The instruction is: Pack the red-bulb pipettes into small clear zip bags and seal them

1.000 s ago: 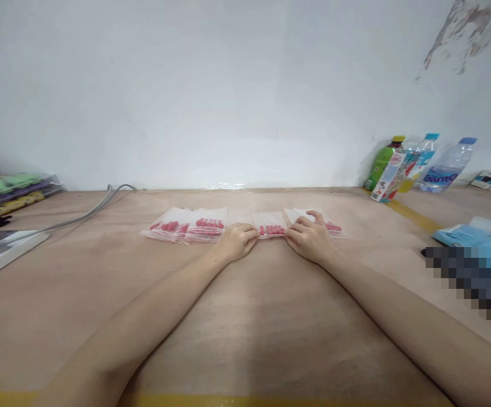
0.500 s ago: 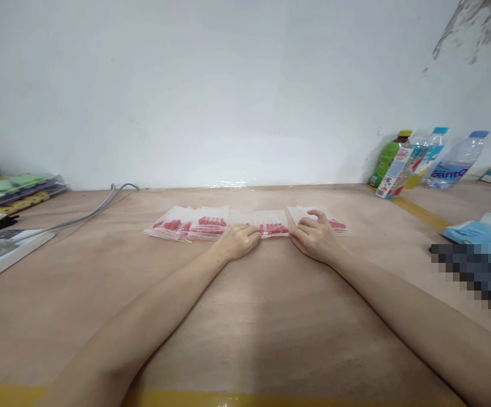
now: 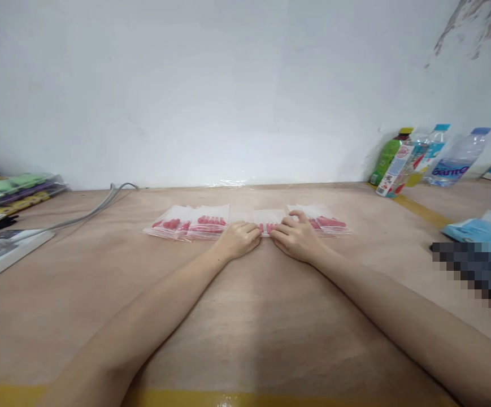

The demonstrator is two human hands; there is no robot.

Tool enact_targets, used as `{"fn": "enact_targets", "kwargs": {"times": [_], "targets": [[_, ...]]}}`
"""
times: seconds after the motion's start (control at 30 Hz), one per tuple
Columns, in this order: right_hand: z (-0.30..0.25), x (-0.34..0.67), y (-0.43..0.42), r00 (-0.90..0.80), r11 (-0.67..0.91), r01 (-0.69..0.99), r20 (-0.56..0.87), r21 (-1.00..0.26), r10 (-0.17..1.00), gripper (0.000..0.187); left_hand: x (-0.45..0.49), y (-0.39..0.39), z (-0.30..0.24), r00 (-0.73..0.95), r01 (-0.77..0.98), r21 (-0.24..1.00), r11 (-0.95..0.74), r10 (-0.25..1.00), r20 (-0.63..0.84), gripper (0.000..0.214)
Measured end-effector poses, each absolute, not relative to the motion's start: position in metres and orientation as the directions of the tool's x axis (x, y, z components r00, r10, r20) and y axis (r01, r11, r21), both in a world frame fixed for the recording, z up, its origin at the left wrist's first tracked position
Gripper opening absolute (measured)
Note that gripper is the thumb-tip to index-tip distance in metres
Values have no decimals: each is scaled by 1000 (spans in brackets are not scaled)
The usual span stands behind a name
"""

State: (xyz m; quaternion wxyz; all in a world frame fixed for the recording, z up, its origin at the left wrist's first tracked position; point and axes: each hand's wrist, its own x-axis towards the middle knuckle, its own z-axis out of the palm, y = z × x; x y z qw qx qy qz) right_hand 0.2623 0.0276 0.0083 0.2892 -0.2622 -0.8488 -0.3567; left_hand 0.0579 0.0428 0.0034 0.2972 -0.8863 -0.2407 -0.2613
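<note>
Several small clear plastic bags with red pieces inside lie in a row on the wooden table. My left hand (image 3: 240, 239) is closed, its fingertips pinching the near edge of the middle bag (image 3: 269, 216). On the same edge, a short way to the right, my right hand (image 3: 296, 237) pinches with thumb and fingers, its index finger raised and bent. The red pieces in that bag show only between the two hands. Beside my left hand is a left pile of bags (image 3: 208, 217). A right pile of bags (image 3: 332, 223) lies partly behind my right hand.
Several drink bottles (image 3: 451, 164) stand at the back right by the wall (image 3: 245, 90). A light-blue packet (image 3: 468, 230) lies at the right, above a pixelated dark patch. On the left are a grey cable (image 3: 101, 204), a white flat box (image 3: 12, 254) and packed green items (image 3: 16, 183).
My right hand has slid left along the bag's near edge, closer to my left hand, and shows more of the right pile. My left hand has stayed in place.
</note>
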Motion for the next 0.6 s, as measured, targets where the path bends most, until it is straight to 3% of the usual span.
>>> {"fn": "enact_targets", "kwargs": {"times": [0.47, 0.6], "targets": [[4, 243, 37, -741, 580, 591, 662, 561, 115, 31, 59, 44, 5, 781, 525, -451, -722, 198, 592, 23], [6, 242, 35, -727, 590, 599, 676, 541, 119, 31, 59, 44, 5, 786, 513, -451, -730, 189, 588, 21]]}}
